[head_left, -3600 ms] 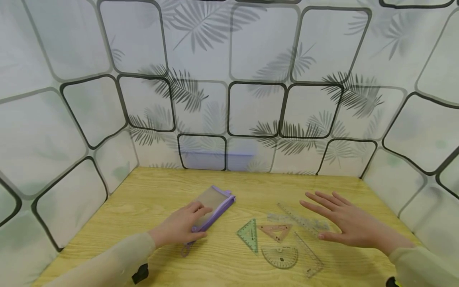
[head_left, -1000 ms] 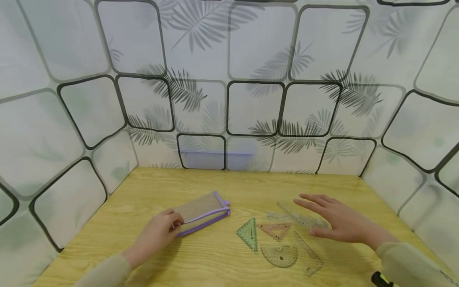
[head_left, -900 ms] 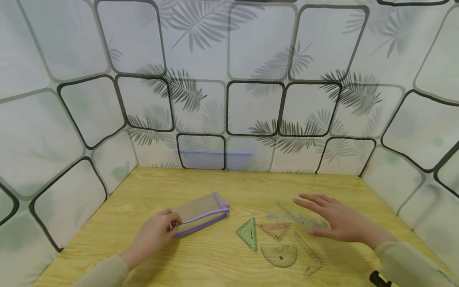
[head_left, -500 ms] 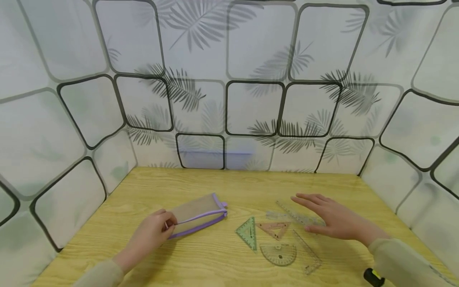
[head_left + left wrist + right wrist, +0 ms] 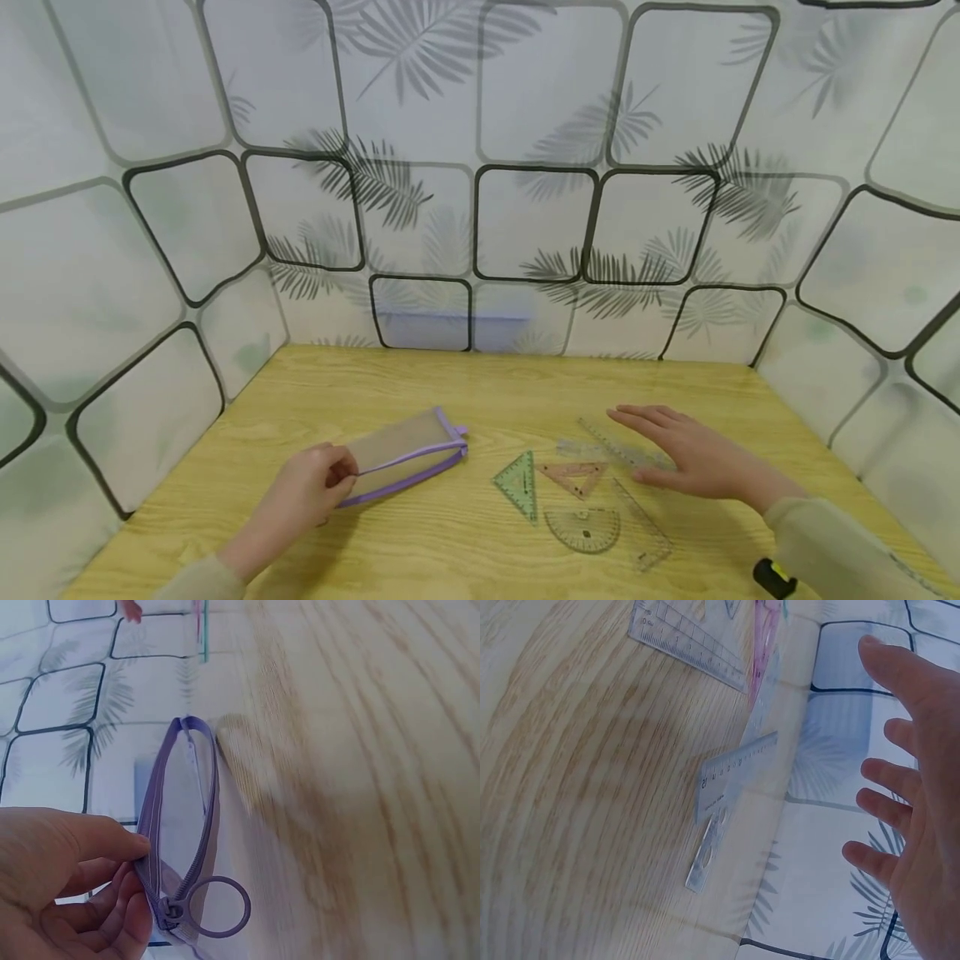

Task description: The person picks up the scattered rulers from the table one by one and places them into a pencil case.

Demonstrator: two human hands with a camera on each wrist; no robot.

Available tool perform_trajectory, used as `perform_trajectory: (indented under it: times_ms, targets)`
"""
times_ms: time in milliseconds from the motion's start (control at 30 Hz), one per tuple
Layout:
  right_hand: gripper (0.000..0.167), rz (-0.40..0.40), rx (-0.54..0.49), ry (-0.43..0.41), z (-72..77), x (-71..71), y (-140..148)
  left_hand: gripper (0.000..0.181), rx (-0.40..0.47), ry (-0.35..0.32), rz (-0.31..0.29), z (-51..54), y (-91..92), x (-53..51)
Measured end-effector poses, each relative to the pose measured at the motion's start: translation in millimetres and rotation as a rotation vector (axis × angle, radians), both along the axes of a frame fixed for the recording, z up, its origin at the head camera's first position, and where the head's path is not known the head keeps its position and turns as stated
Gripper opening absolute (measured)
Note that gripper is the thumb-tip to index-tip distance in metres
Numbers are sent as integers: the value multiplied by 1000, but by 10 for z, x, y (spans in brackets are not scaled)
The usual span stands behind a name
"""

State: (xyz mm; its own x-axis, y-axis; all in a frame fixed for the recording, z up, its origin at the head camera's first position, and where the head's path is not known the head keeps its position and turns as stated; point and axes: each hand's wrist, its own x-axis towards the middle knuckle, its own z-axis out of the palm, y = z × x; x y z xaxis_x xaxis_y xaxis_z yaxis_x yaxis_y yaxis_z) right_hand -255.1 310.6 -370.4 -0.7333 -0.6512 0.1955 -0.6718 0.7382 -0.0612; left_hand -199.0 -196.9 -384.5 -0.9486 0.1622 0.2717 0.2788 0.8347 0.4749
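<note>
My left hand point(image 5: 306, 487) pinches the near left end of a translucent pouch point(image 5: 401, 442) with purple edging. In the left wrist view, thumb and fingers of the left hand point(image 5: 82, 877) grip the zipper edge beside a purple ring pull point(image 5: 244, 909), and the pouch's mouth gapes. My right hand point(image 5: 693, 458), fingers spread and holding nothing, hovers over a clear ruler point(image 5: 603, 439). The right wrist view shows the right hand point(image 5: 915, 780) above the table, apart from the clear rulers point(image 5: 731, 772).
Left of the right hand lie a green set square point(image 5: 519, 487), an orange set square point(image 5: 576, 478), a clear protractor point(image 5: 583, 531) and a clear angled ruler point(image 5: 647, 525). Patterned fabric point(image 5: 536, 225) walls the wooden table point(image 5: 420, 550) at the back and sides.
My left hand, which lay flat on the pouch earliest, now pinches its end. The pouch has turned, shifted left and its zipper side gapes. My right hand has moved slightly left.
</note>
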Motion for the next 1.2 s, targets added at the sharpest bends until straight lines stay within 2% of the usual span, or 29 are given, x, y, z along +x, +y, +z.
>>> perform_trajectory:
  times_ms: [433,700,967,1200]
  targets:
    - [74,12,-11,5,-15,31,-68,15,6,6,9,-63,-35,63]
    - [74,-11,-2,-31,-47,76,-93,10,14,-37,42,-85,-16,95]
    - [73,1,-6,-52,-40,28,-97,11,18,-53,63,-48,34,122]
    - [74,-16,-13,-111,-36,-29,-109,14,18,-80,81,-11,101,158]
